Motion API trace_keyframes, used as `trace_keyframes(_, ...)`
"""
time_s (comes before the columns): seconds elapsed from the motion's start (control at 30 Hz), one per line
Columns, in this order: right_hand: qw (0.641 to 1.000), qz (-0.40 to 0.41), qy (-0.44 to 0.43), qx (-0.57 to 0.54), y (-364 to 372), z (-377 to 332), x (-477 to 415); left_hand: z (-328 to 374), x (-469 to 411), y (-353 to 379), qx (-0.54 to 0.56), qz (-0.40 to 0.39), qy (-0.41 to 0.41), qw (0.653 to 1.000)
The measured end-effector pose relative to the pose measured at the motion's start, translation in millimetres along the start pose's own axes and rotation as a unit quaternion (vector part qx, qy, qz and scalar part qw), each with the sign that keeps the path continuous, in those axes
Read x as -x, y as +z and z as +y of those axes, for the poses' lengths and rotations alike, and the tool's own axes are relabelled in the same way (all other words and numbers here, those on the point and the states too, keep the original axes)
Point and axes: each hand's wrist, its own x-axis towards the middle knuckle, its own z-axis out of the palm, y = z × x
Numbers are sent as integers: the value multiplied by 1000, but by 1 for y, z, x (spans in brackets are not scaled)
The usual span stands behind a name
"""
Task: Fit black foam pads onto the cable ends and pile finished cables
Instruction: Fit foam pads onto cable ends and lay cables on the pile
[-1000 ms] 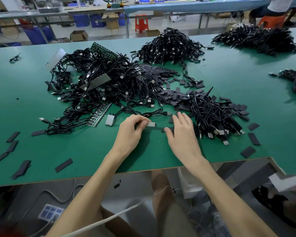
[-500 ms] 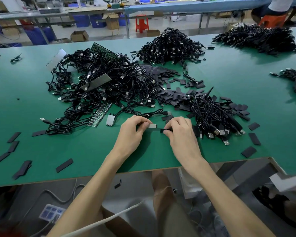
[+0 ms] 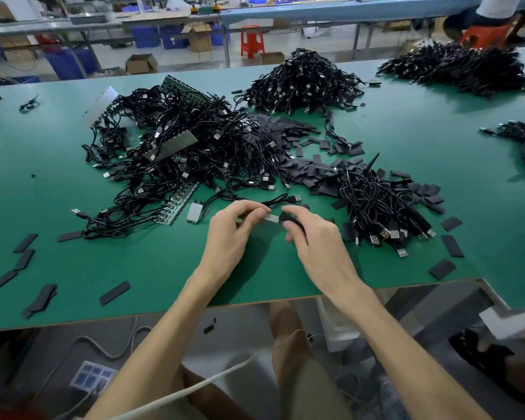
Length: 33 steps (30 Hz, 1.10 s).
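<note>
Left hand pinches cable end, right hand pinches pad. Both meet between the hands, over tabletop. Cable pile just right of right hand.

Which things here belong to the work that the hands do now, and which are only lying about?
Belong to the job: left hand, pinching the silvery cable end; right hand, holding a black foam pad; heap of loose foam pads; tangled cable pile.
Just lying about: green circuit boards; strip of small boards; cardboard box; red stool.
</note>
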Motion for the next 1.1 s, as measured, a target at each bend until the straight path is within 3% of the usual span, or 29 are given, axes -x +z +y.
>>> trace_keyframes(0.27,994,-19,-16,-106,-1,4,-2,-4,1,-5,105,14,-33,994)
trace_keyframes(0.6,979,-6,47,-199,-2,10,-5,1,1,-4,111,-10,-13,994)
trace_keyframes(0.9,983,-31,46,-174,1,12,-6,-1,1,-4,89,-18,-2,996)
trace_keyframes(1.1,987,-3,31,-155,-1,9,-5,-5,0,-2,84,-11,-4,996)
